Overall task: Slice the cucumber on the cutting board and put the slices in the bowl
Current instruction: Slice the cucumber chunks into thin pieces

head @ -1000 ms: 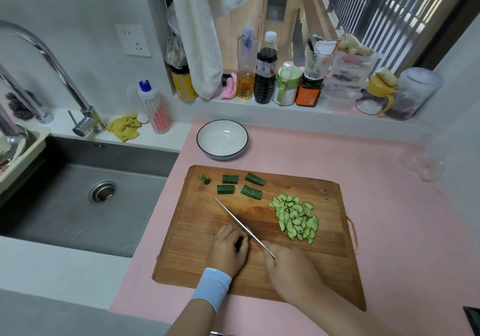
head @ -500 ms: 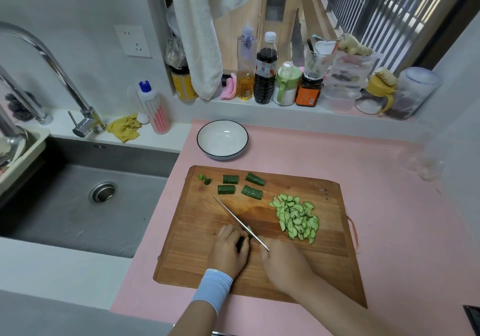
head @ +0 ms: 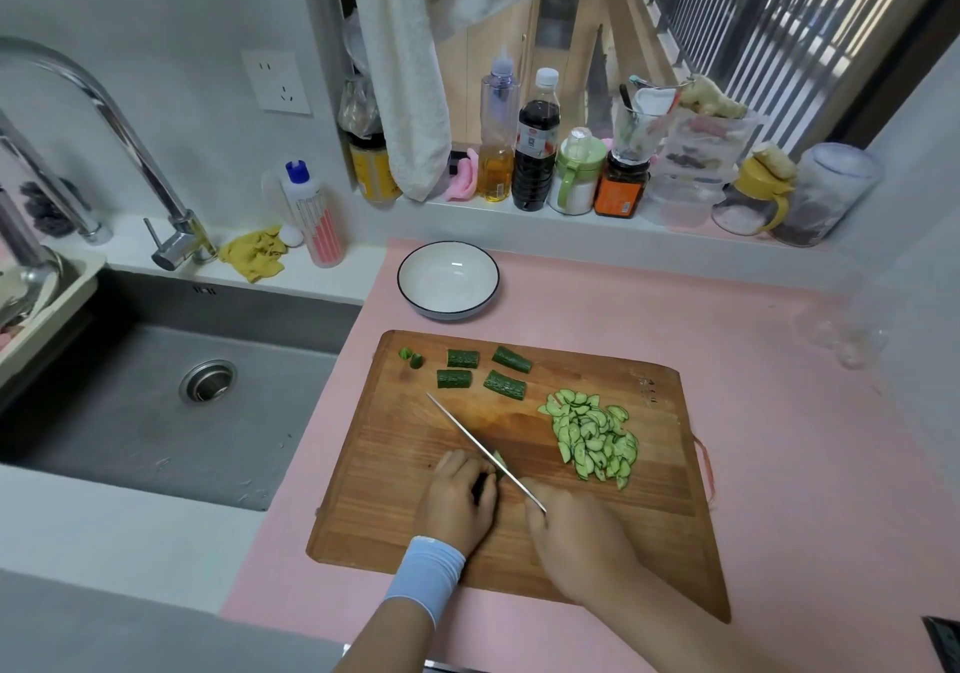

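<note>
On the wooden cutting board (head: 395, 516) my left hand (head: 457, 501) grips a short dark green cucumber piece (head: 488, 480), mostly hidden under my fingers. My right hand (head: 576, 542) holds the knife (head: 478, 443) by its handle, and the blade runs diagonally up-left, edge against that piece. A fresh slice (head: 500, 460) lies just right of the blade. A heap of thin slices (head: 592, 438) sits to the right. Several uncut chunks (head: 485, 371) and two small end bits (head: 410, 358) lie near the board's far edge. The white bowl (head: 448, 278) stands empty behind the board.
The board lies on a pink counter (head: 779, 412). A steel sink (head: 171, 391) with its faucet (head: 176, 235) is to the left. Bottles and jars (head: 571, 173) line the windowsill behind the bowl. A grey towel (head: 410, 74) hangs above the sill.
The knife and my right hand shifted slightly left along the cucumber piece, and a newly cut slice now shows beside the blade. My left hand stayed on the piece.
</note>
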The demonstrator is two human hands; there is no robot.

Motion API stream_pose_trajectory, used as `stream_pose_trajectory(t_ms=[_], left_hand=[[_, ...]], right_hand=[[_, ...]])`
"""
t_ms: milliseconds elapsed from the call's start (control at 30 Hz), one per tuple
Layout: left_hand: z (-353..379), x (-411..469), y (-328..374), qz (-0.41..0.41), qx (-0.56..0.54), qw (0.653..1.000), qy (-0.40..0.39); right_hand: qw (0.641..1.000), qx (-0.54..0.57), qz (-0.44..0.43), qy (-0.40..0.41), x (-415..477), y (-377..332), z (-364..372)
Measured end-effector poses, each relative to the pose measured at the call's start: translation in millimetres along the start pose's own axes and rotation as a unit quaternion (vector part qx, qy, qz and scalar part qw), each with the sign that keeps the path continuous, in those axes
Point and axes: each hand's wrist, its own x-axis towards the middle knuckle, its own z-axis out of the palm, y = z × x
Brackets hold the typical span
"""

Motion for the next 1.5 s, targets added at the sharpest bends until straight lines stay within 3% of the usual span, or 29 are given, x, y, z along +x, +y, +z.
stream_pose_trajectory(t_ms=[633, 1167, 1500], left_hand=[[-0.6, -3.0, -0.1, -0.002, 0.001, 1.0, 0.005], [0.2, -1.8, -1.2, -0.004, 0.022, 1.0, 0.008], [0.6, -2.5, -2.5, -0.007, 0.007, 1.0, 0.011]], right_hand=[[0.998, 0.03, 0.024, -0.046, 13.9, -5.8, -2.1], [1.0, 0.005, 0.008, -0.006, -5.6, 3.2, -0.2], [0.999, 0.02, 0.021, -0.028, -6.4, 7.4, -3.4]])
